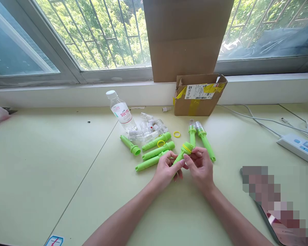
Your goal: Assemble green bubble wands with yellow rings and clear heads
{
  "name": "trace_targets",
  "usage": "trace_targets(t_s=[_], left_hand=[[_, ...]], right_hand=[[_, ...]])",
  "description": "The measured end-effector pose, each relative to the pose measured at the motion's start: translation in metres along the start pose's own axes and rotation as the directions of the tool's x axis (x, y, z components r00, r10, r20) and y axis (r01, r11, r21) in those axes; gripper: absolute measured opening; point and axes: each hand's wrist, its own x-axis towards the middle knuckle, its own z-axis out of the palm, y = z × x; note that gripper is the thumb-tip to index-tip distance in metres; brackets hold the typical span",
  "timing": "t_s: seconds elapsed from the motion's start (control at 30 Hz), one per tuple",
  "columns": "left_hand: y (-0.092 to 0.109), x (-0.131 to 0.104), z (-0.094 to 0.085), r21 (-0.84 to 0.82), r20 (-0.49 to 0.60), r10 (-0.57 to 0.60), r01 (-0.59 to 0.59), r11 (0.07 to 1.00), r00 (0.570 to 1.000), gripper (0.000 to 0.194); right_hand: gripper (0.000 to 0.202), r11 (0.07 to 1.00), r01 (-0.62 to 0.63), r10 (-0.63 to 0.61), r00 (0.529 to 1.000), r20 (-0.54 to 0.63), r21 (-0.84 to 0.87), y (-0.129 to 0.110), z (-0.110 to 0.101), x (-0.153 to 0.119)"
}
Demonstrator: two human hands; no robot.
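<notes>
A green plastic tube with a wide threaded end is held at a tilt between both hands. My left hand is closed around its narrow body. A yellow ring sits around the threads, and my right hand pinches at its right side, the fingertips partly hidden. Several similar green tubes lie to the left, with a loose yellow ring on them. Another yellow ring rests behind my hands. On the right lie two green tubes with clear caps.
Clear plastic caps are heaped behind the tubes, beside a tilted water bottle. An open cardboard box stands by the window wall. A power strip with cables lies at right, and a dark-edged phone nearer me.
</notes>
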Motion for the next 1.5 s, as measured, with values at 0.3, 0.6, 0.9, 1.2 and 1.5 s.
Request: trace_targets(t_s=[0.3, 0.6, 0.9, 1.2, 1.5], left_hand=[[-0.0052, 0.0004, 0.0041, 0.102, -0.07, 0.066, -0.058, 0.993, 0.995, 0.03], [-0.0013, -0.0023, 0.0071, 0.087, -0.183, 0.005, 0.011, 0.996, 0.983, 0.037], [-0.0024, -0.0006, 0.0042, 0.027, -0.12, -0.003, 0.006, 1.0, 0.993, 0.036], [-0.0034, 0.0007, 0.0044, 0.071, -0.094, 0.026, -0.02, 0.997, 0.995, 0.036], [-0.0031, -0.0006, 0.0071, 0.065, -0.169, -0.021, 0.032, 0.997, 0.985, 0.037]], right_hand=[[0.02, 0.994, 0.03, -0.036, 0.998, -0.053, -0.106, 0.0009, -0.0035, 0.0018], [0.02, 0.997, 0.028, -0.028, 1.0, -0.006, -0.078, 0.0057, -0.0017, 0.0006], [0.021, 0.997, 0.039, -0.039, 0.999, 0.003, -0.071, -0.0013, 0.0013, 0.0006], [0.02, 0.997, 0.016, -0.017, 1.0, -0.006, -0.077, 0.0008, -0.0014, 0.0021], [0.018, 0.992, 0.054, -0.054, 0.999, 0.006, -0.113, 0.0034, -0.002, 0.0011]])
